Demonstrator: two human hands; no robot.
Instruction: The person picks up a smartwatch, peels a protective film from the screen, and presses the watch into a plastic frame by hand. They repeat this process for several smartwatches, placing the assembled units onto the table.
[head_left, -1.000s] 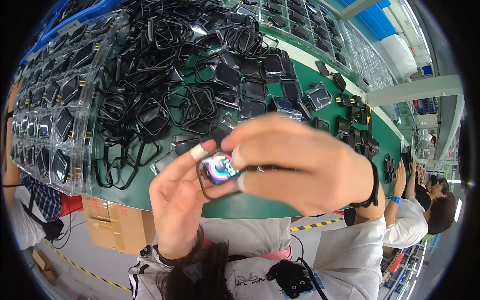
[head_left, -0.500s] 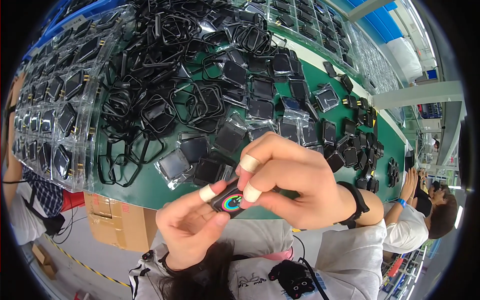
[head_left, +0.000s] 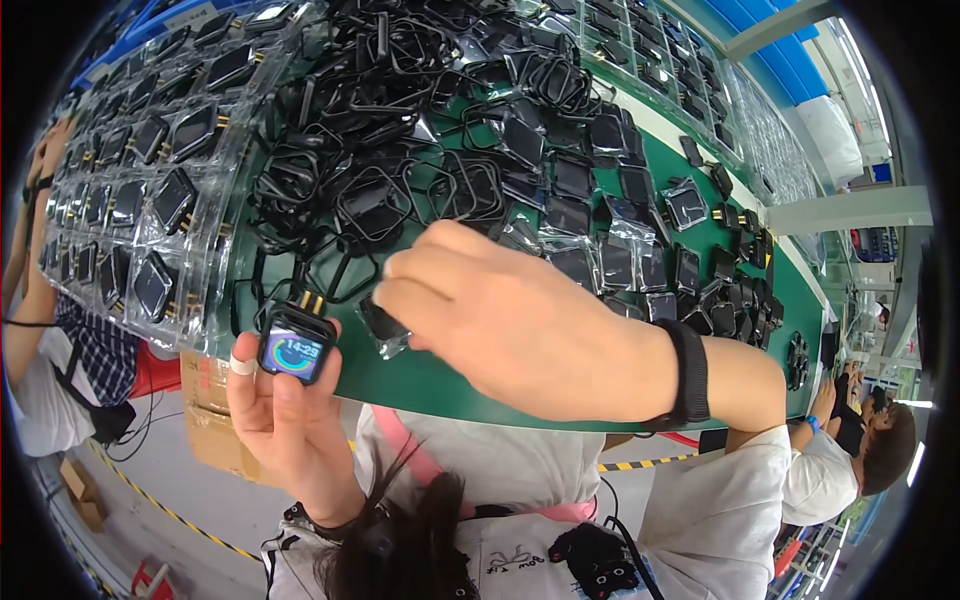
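Observation:
In my left hand I hold a square black smartwatch body upright, thumb in front and fingers behind. Its screen is lit with a coloured ring, and two gold pins stick up from its top edge. My right hand reaches across the table's near edge, its bent fingers and thumb closed about a black watch panel in a clear bag. The hand hides part of that panel. Pale finger covers show on both hands. Behind them lies a heap of black watch frames.
Bagged black panels and smaller black watch bodies lie on the green table. Clear compartment trays of watch bodies stand at the left. A cardboard box is below the table edge. Other people are at both sides.
My hands have parted. The left has carried the smartwatch body left and turned its lit screen into view; the right has let go of it and moved to the bagged panels.

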